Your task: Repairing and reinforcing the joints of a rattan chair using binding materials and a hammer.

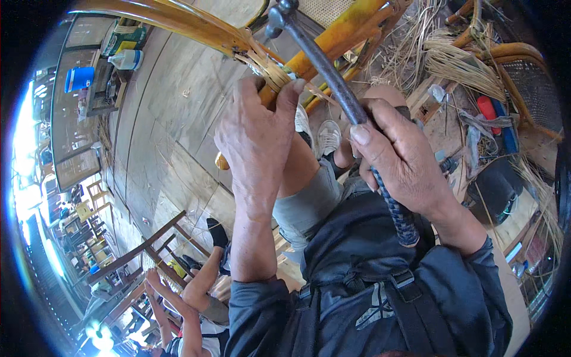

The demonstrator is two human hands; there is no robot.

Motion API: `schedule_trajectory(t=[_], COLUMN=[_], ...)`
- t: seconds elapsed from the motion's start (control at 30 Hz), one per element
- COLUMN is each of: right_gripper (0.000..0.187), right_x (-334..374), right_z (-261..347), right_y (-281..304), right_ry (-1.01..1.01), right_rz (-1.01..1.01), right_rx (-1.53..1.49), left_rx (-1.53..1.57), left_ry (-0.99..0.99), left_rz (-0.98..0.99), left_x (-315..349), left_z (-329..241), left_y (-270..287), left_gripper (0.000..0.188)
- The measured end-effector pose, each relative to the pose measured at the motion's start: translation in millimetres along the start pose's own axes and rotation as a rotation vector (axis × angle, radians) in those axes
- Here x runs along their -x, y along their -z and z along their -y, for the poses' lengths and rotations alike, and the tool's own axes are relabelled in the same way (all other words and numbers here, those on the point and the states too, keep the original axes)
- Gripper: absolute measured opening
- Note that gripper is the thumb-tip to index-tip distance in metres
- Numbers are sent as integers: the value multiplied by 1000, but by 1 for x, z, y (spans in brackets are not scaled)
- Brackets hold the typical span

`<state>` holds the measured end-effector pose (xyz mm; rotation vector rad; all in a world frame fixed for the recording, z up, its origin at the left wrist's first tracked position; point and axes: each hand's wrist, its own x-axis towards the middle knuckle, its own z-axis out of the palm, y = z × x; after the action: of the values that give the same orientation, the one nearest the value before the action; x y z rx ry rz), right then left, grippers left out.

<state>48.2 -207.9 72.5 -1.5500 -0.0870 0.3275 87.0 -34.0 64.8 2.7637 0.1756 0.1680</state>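
My right hand [404,154] grips a hammer [330,74] by its shaft, thumb along the dark metal. Below the fist the handle is wrapped in a dark braided pattern, and the hammer's head points up and away from me. My left hand [256,131] closes round a joint of a yellow-brown varnished rattan frame [196,22]. Under its fingers and thumb lies a rattan strip binding [270,72], wound round the joint. A loose strip end sticks out past the thumb toward the hammer shaft. The palm side of my left hand is hidden.
Bundles of loose rattan strips [458,65] lie at the right, near a red-capped tool [488,113] and a black cap-like item [496,184]. Another person's leg [202,285] and a wooden frame [143,247] are at lower left. A blue container [80,78] and white jug [126,59] stand far left.
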Motion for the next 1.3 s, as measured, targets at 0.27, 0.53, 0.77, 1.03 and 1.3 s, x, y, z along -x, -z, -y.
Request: schedule_trajectory(t=[0.27, 0.53, 0.77, 1.03, 1.3], right_gripper=[28, 20, 21, 20, 21], right_x=[-3, -1, 6, -2, 6], right_z=[7, 7, 13, -12, -1], right_y=[-2, -10, -14, -19, -19], right_ry=[-133, 59, 36, 24, 152], right_rz=[97, -36, -65, -35, -26], right_rx=[134, 204, 75, 300, 306], left_rx=[29, 31, 31, 64, 40], left_ry=[32, 6, 51, -3, -10], left_rz=[-68, -74, -40, -49, -65], left_x=[0, 0, 2, 0, -1], left_z=[0, 2, 1, 2, 4], left_y=[-3, -4, 0, -4, -2], left_gripper=[46, 44, 41, 45, 44])
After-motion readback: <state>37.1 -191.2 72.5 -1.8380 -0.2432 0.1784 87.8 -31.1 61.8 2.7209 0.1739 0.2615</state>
